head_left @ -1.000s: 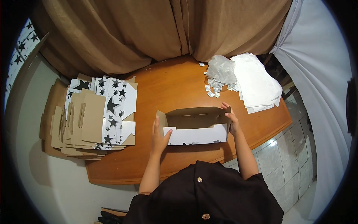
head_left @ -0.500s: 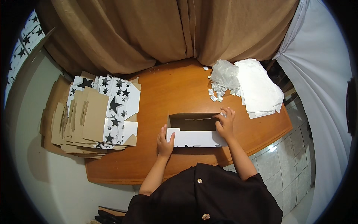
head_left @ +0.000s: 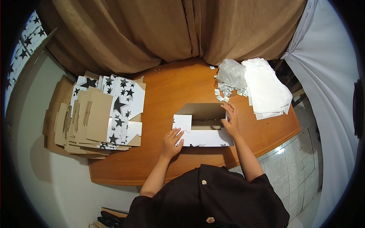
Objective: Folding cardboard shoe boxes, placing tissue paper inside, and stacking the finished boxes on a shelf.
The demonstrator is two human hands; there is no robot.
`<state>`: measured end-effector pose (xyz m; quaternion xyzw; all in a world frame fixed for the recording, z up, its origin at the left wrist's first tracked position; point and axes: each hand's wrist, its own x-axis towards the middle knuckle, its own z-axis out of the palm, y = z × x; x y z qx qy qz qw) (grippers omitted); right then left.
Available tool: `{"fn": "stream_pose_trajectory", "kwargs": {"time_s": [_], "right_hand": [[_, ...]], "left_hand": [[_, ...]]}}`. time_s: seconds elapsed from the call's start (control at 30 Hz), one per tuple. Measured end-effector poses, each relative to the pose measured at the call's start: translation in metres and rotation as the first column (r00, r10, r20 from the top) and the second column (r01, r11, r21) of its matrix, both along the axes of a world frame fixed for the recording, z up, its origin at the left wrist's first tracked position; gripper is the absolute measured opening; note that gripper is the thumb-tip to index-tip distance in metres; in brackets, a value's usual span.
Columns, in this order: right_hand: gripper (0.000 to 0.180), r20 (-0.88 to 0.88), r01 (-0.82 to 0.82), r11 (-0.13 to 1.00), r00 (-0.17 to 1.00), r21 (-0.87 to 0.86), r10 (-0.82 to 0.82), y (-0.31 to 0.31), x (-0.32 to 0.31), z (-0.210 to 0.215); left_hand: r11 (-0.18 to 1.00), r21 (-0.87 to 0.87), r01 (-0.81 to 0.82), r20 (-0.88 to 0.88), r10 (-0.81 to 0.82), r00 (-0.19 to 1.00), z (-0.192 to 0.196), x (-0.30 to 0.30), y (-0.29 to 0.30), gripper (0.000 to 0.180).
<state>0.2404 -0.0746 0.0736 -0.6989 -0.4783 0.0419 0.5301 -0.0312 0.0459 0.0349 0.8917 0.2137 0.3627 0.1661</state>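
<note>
Centrally on the wooden bench (head_left: 167, 91) sits a half-assembled cardboard box (head_left: 201, 125), directly in front of the person. Box exterior is white with black stars, a few of them showing along the lower edge of the near wall; interior is plain brown card. Far wall stands up at 12 o'clock of the box, brown face toward the camera. Near wall is a long white panel along the 6 o'clock side. A white flap (head_left: 182, 123) with a wavy lower edge stands at the box's 9 o'clock end. Box is open on top; the cavity looks shadowed.

Left hand (head_left: 172, 142) lies at the box's 7 o'clock corner, palm down, fingers spread and laid against the near wall just below the flap. Right hand (head_left: 230, 120) is at the 3 o'clock end, fingers (head_left: 227, 108) extended and slightly apart, tips on the upper right corner of the far wall, palm along the end wall. Whether either hand pinches the card cannot be told.

At 9 o'clock of the box, well apart, a stack of flat box blanks (head_left: 99, 114) overhangs the bench edge, brown and star-printed faces mixed. At 1 o'clock, near the right hand, lie small silvery scraps (head_left: 223, 93), a crumpled clear plastic bag (head_left: 231, 74) and a pile of white sheets (head_left: 266, 89). Brown curtain (head_left: 171, 30) hangs behind the bench at 12 o'clock.
</note>
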Motion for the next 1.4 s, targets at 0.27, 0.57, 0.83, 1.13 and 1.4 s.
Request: {"fn": "stream_pose_trajectory", "kwargs": {"time_s": [0.27, 0.57, 0.83, 1.13, 1.4], "right_hand": [[0.058, 0.017, 0.007, 0.999, 1.0, -0.038, -0.007, 0.0, -0.003, -0.014], [0.074, 0.095, 0.288, 0.927, 0.957, -0.239, -0.273, -0.019, -0.007, -0.022], [0.086, 0.117, 0.329, 0.854, 0.944, -0.402, -0.308, -0.027, -0.004, -0.032], [0.042, 0.047, 0.229, 0.957, 0.974, -0.179, -0.224, -0.035, 0.007, -0.05], [0.055, -0.143, 0.196, 0.956, 0.963, -0.217, -0.23, -0.03, -0.001, -0.041]], "left_hand": [[0.988, -0.029, -0.151, -0.398, 0.127, 0.909, 0.017, 0.009, -0.017, 0.039], [0.993, -0.017, -0.119, -0.341, 0.106, 0.934, 0.005, 0.01, -0.017, 0.039], [0.987, -0.02, -0.162, -0.046, 0.161, 0.986, -0.016, 0.015, -0.016, 0.04], [0.848, -0.463, -0.256, 0.133, 0.353, 0.926, -0.008, 0.018, -0.018, 0.064], [0.785, -0.441, -0.436, -0.386, 0.272, 0.881, 0.018, 0.037, 0.007, 0.086]]}}
